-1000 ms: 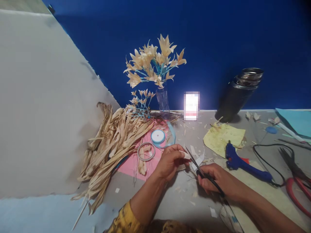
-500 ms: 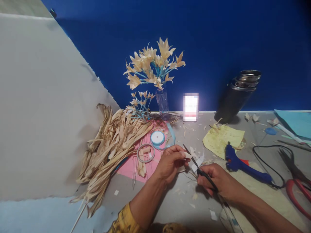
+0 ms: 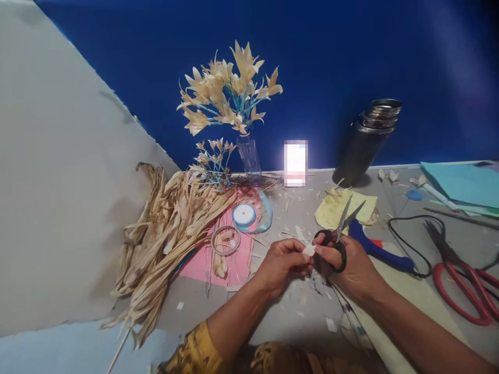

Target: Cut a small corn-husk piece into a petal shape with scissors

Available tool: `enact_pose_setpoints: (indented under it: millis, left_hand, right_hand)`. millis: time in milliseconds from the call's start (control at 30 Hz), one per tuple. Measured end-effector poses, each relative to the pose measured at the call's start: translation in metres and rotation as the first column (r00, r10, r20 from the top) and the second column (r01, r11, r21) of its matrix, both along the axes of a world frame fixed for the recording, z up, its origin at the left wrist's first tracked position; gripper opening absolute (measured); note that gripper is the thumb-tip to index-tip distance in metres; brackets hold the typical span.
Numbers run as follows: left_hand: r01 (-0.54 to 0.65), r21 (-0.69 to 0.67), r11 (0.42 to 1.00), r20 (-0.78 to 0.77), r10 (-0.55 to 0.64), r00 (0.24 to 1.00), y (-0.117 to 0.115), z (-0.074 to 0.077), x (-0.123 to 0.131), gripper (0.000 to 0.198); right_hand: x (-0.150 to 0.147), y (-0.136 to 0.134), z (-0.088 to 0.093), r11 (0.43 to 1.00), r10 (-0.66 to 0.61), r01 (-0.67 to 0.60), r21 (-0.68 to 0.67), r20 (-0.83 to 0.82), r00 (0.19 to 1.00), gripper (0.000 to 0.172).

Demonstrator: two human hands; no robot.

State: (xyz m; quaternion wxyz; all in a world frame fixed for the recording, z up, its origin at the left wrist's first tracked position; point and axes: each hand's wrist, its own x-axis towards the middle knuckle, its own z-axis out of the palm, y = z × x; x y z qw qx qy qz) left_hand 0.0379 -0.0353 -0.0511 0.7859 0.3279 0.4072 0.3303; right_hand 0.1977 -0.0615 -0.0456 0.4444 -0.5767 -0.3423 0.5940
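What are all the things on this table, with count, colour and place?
husk piece: one, pale, front centre
small scissors: one, black, front centre, blades up
dried husks: one pile, tan, left
husk flowers: one bunch, cream, in clear vase, back
ribbon spool: one, light blue, on pink sheet
tape ring: one, grey, on pink sheet
glue gun: one, blue, right of centre
large scissors: one, red handles, far right
flask: one, dark, back right
left hand: one, pinches husk piece
right hand: one, grips small scissors
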Motion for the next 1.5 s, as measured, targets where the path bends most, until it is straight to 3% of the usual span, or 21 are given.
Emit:
enact_pose_setpoints:
  millis: [367,467,533,600,667,733,1167,1500]
  left_hand:
    - [0.055,0.116,0.992,-0.116,-0.041,0.992,0.004,0.007,-0.007,0.022]
    - [-0.017,0.08,0.997,-0.08,0.024,0.996,0.003,0.007,-0.005,0.026]
    - [-0.139,0.06,0.988,-0.028,0.141,0.99,0.005,0.007,-0.004,0.027]
    - [-0.239,0.047,0.97,0.028,0.238,0.971,0.007,0.007,-0.004,0.027]
    - [-0.303,0.038,0.952,0.068,0.3,0.952,0.008,0.008,-0.005,0.027]
    - [-0.349,0.034,0.937,0.084,0.345,0.935,0.009,0.009,-0.005,0.029]
    - [-0.404,0.011,0.915,0.134,0.399,0.907,0.005,0.004,0.001,0.032]
    - [-0.385,0.036,0.922,0.148,0.376,0.915,0.005,0.005,0.0,0.028]
  right_hand:
    - [0.004,0.002,0.002,0.998,0.068,-0.069,-0.009,-0.055,0.996,0.038]
    - [0.004,0.002,-0.002,0.998,0.057,-0.057,-0.003,-0.018,0.998,0.042]
    - [0.005,0.001,-0.005,0.989,0.141,-0.141,0.049,0.015,0.99,0.044]
    - [0.003,0.0,-0.008,0.946,0.299,-0.306,0.103,0.077,0.951,0.051]
    - [0.0,-0.001,-0.011,0.888,0.425,-0.445,0.115,0.163,0.891,0.056]
    - [-0.004,-0.002,-0.013,0.858,0.474,-0.503,0.101,0.219,0.853,0.057]
    - [-0.011,-0.004,-0.02,0.885,0.448,-0.464,0.037,0.199,0.871,0.05]
    - [-0.011,-0.004,-0.023,0.895,0.434,-0.446,0.013,0.205,0.877,0.048]
